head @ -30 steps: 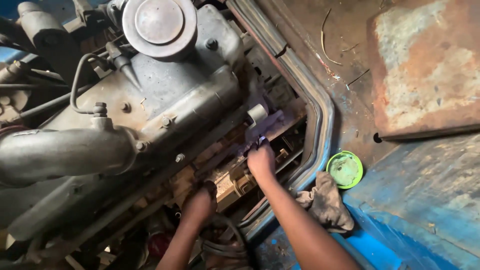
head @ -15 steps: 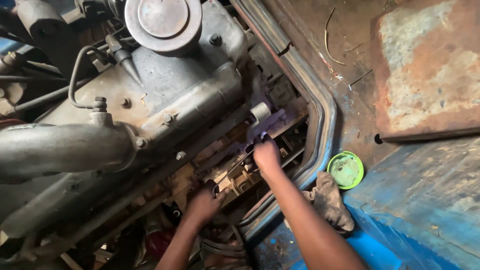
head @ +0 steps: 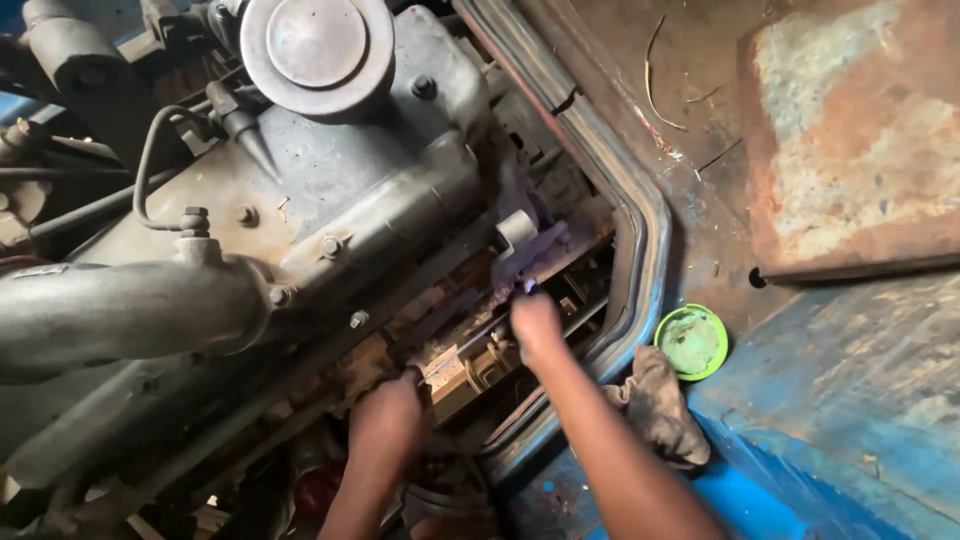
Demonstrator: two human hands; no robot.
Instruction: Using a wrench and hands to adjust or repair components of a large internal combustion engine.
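Our left hand (head: 390, 425) is closed around one end of a thin metal rod (head: 470, 345) beside the engine (head: 330, 200). Our right hand (head: 535, 325) grips its other end. A rag (head: 655, 405) and green lid (head: 692, 342) lie nearby.

We are looking at a thin metal rod (head: 470, 345) lying slanted across the grimy engine side, its near-left end sitting in our left hand (head: 390, 425) and its far-right end meeting our right hand (head: 535, 325) (the exact tip is staying hidden behind the fingers).
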